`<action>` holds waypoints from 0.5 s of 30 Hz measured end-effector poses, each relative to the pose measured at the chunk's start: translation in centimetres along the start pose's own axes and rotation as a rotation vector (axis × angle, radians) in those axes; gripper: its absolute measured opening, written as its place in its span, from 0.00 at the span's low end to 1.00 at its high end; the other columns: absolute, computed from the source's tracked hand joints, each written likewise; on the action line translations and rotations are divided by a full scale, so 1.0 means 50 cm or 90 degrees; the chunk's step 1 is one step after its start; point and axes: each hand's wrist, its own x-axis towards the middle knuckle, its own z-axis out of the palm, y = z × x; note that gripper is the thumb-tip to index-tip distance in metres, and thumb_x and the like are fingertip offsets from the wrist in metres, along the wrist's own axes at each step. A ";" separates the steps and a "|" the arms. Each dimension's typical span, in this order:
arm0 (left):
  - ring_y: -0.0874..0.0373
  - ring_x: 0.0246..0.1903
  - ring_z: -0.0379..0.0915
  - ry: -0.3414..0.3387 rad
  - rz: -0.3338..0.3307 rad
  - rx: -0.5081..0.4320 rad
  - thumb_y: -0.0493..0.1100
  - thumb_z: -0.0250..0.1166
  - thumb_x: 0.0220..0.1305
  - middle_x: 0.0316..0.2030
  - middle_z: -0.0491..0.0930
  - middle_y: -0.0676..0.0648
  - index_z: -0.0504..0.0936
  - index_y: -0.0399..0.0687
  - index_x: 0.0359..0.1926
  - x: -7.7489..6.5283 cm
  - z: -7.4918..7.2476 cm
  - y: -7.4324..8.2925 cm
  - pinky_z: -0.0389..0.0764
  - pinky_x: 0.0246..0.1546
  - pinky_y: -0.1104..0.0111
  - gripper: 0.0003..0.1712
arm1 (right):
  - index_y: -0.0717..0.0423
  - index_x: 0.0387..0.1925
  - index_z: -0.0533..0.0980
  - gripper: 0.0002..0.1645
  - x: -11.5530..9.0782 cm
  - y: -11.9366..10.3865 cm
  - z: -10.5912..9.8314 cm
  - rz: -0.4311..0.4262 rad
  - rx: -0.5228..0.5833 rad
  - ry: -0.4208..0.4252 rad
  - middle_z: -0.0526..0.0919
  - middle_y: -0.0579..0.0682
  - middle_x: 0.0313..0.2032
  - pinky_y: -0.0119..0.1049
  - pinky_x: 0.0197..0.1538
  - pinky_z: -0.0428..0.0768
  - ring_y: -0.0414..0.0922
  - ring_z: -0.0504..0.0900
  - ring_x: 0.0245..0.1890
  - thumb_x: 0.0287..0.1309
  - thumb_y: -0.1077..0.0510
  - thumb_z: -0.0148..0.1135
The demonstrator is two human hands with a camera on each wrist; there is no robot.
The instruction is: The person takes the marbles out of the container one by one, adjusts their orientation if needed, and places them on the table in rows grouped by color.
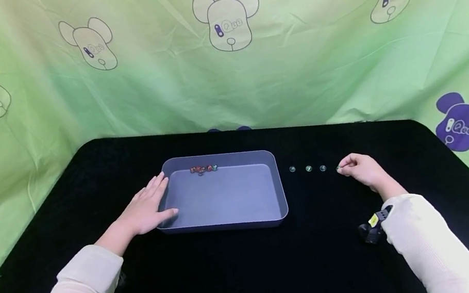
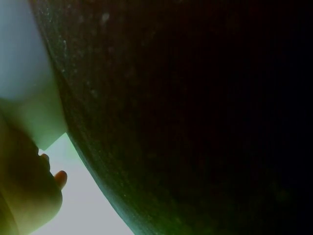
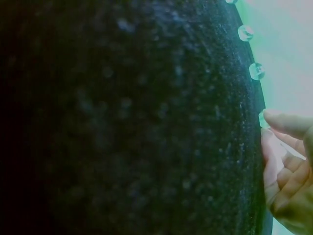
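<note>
My right hand (image 1: 363,169) pinches a small clear glass marble (image 3: 263,119) between thumb and forefinger, low over the black table to the right of the tray. Three similar clear marbles, among them one with a green-white swirl (image 1: 308,168), lie in a spaced row leading from the tray toward that hand. My left hand (image 1: 146,208) rests with spread, straight fingers on the left rim of a grey rectangular tray (image 1: 229,225). Inside the tray, several reddish and dark marbles (image 1: 203,169) cluster along the far wall. Only part of the left hand (image 2: 29,191) shows in the left wrist view.
A black cloth covers the table (image 1: 238,276), whose far corners are rounded. Green printed curtains (image 1: 161,102) hang behind and at both sides. A black wrist device (image 1: 373,229) sits by the right sleeve cuff.
</note>
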 end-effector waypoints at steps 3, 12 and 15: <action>0.46 0.63 0.32 -0.004 -0.002 0.003 0.61 0.51 0.56 0.65 0.37 0.42 0.43 0.37 0.65 0.001 -0.001 -0.001 0.44 0.58 0.53 0.47 | 0.72 0.35 0.69 0.14 0.000 0.001 0.001 0.004 -0.003 0.006 0.73 0.47 0.23 0.30 0.27 0.68 0.36 0.68 0.24 0.50 0.63 0.57; 0.47 0.63 0.31 -0.002 -0.002 0.003 0.61 0.51 0.56 0.65 0.37 0.42 0.43 0.37 0.65 0.004 0.000 -0.003 0.43 0.58 0.53 0.47 | 0.71 0.35 0.70 0.14 -0.002 0.003 0.001 0.004 -0.006 0.022 0.72 0.47 0.23 0.30 0.27 0.67 0.36 0.67 0.23 0.50 0.63 0.57; 0.47 0.63 0.32 -0.001 0.000 0.000 0.60 0.51 0.56 0.65 0.37 0.42 0.43 0.37 0.65 0.003 0.003 -0.003 0.44 0.58 0.53 0.47 | 0.72 0.36 0.70 0.14 -0.004 0.004 0.001 0.006 -0.003 0.018 0.73 0.47 0.23 0.30 0.28 0.68 0.36 0.68 0.24 0.50 0.63 0.56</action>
